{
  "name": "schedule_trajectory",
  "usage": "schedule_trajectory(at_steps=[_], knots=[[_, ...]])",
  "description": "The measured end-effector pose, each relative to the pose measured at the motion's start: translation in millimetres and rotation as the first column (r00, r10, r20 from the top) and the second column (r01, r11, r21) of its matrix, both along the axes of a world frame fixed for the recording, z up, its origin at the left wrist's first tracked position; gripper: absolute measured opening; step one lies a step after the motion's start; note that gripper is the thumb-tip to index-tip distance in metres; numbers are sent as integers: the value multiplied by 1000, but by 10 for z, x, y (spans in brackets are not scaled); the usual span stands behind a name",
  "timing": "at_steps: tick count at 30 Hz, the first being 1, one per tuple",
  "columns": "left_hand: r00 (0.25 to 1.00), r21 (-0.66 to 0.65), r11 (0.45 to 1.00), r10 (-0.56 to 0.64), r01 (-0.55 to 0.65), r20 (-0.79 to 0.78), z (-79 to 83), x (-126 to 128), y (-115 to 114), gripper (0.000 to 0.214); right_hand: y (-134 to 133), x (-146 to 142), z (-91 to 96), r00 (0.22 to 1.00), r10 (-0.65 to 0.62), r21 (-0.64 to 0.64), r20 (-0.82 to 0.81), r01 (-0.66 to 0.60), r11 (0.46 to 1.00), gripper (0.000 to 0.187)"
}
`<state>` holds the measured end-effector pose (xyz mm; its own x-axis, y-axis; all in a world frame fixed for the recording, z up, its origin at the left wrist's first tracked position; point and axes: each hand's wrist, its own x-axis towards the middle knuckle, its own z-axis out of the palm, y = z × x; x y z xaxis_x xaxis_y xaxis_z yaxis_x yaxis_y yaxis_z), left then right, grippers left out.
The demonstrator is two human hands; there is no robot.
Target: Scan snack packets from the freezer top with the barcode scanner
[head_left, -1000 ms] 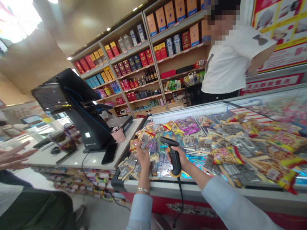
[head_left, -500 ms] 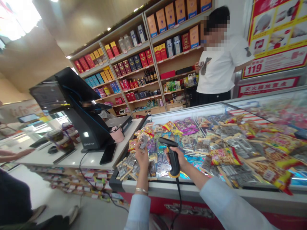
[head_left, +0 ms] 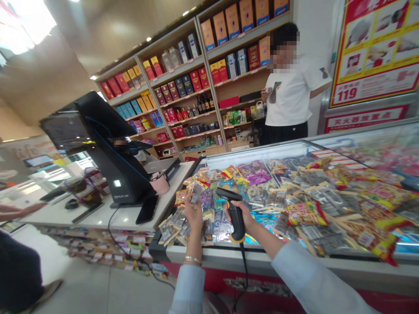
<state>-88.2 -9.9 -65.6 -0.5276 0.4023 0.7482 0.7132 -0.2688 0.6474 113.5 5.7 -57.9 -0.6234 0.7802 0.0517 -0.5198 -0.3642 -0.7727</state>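
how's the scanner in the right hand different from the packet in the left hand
The black barcode scanner is a rigid pistol-shaped tool with a yellow band at its base, while the silvery packet is a small, flat printed bag. The scanner is clearly larger. The right hand grips the scanner's handle, with a cable trailing down; the left hand holds the packet upright, no cable visible. Both are held over the heaped display chest.
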Motion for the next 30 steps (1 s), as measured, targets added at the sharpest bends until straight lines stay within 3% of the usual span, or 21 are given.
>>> schedule_trajectory(at_steps=[12,30], knots=[[999,-5,1000,-2,2,37,-19,-19,21,30,-22,4,25,1000,-2,6,31,2,1000,38],[998,-57,997,57,-55,24,70,17,-27,31,28,-21,-81,999,-27,-10,44,27,1000,44]])
